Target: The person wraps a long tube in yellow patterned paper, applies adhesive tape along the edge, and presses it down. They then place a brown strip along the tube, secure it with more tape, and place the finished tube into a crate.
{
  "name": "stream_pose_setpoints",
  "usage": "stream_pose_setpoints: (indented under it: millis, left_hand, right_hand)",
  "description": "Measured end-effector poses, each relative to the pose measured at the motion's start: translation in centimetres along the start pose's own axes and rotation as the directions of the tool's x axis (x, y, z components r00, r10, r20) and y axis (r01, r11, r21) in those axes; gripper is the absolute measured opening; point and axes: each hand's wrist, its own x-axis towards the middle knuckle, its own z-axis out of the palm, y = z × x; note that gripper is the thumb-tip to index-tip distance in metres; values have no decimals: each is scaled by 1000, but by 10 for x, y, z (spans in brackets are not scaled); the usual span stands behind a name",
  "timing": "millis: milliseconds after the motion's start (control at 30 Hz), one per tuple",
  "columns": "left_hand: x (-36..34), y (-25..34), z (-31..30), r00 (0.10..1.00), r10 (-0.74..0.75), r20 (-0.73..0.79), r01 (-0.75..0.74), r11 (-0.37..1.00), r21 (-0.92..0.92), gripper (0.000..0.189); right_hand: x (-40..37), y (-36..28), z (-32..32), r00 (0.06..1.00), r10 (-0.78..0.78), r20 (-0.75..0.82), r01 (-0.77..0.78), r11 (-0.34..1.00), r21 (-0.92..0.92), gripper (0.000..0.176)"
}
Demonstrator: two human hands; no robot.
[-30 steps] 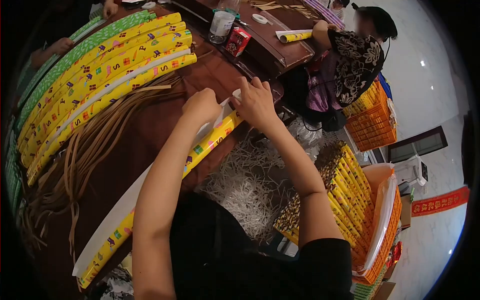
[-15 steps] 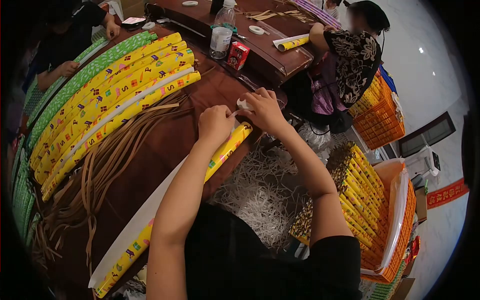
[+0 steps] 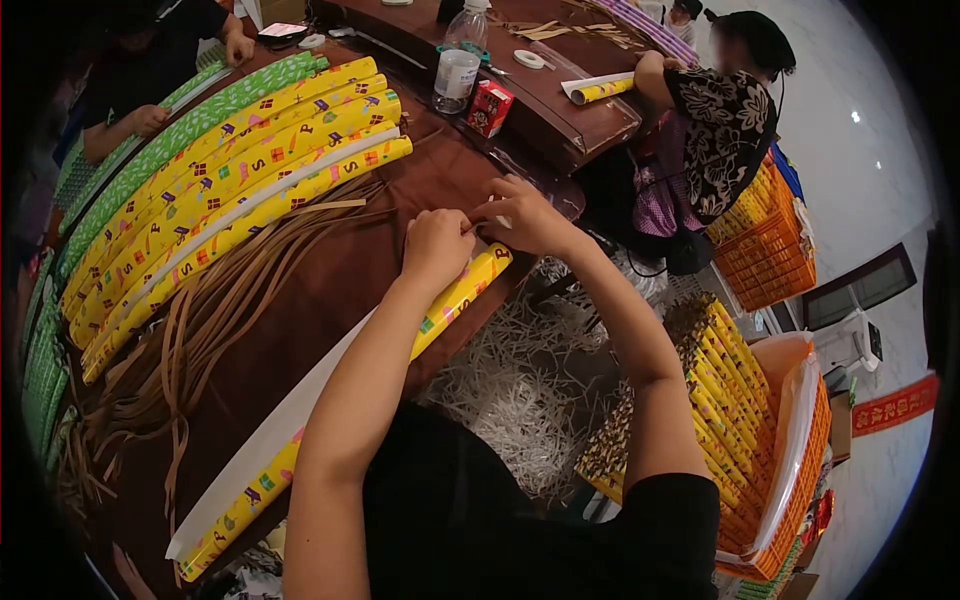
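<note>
A yellow printed paper roll [image 3: 455, 305] with a loose white edge lies along the table's near edge, under my left forearm. At its upper end my left hand [image 3: 438, 243] is closed, its fingertips pinched together; what they pinch is too small to name. Touching those fingertips, my right hand [image 3: 522, 217] is curled around a small white tape roll [image 3: 499, 221], partly hidden by the fingers. Brown paper strips [image 3: 225, 275] lie left of my left hand, beside several yellow rolls [image 3: 240, 170] and green rolls [image 3: 215, 115].
A bottle [image 3: 457, 72] and a red box [image 3: 490, 108] stand beyond my hands. A co-worker [image 3: 725, 120] sits at the upper right, another person's hand [image 3: 150, 120] is at upper left. An orange crate [image 3: 815, 450] of yellow rolls and shredded paper [image 3: 510, 400] are at right and below.
My hands have drawn closer together at the upper end of the roll. The white tape roll is more covered by my right fingers. The whole view has shifted slightly.
</note>
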Motion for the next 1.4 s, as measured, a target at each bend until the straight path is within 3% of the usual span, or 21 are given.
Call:
stream_pose_setpoints:
  millis: [433,533,600,1067,1400]
  left_hand:
    - [-1,2,2,999,-39,37,39,999,-5,18]
    - [-1,3,3,998,-63,27,64,998,-15,18]
    - [1,2,3,995,-87,40,88,995,-37,18]
    - [8,-3,5,980,-174,98,181,981,-65,19]
    - [10,-3,2,963,-226,148,247,959,-139,21]
  right_hand:
    - [-2,9,11,999,-37,-29,40,994,101,11]
    - [-7,15,27,995,-17,-97,36,980,197,11]
    - [-11,15,34,974,25,-223,47,949,312,13]
    - [-8,20,38,981,21,-193,50,934,353,13]
    - [-9,17,38,981,89,-174,12,861,508,12]
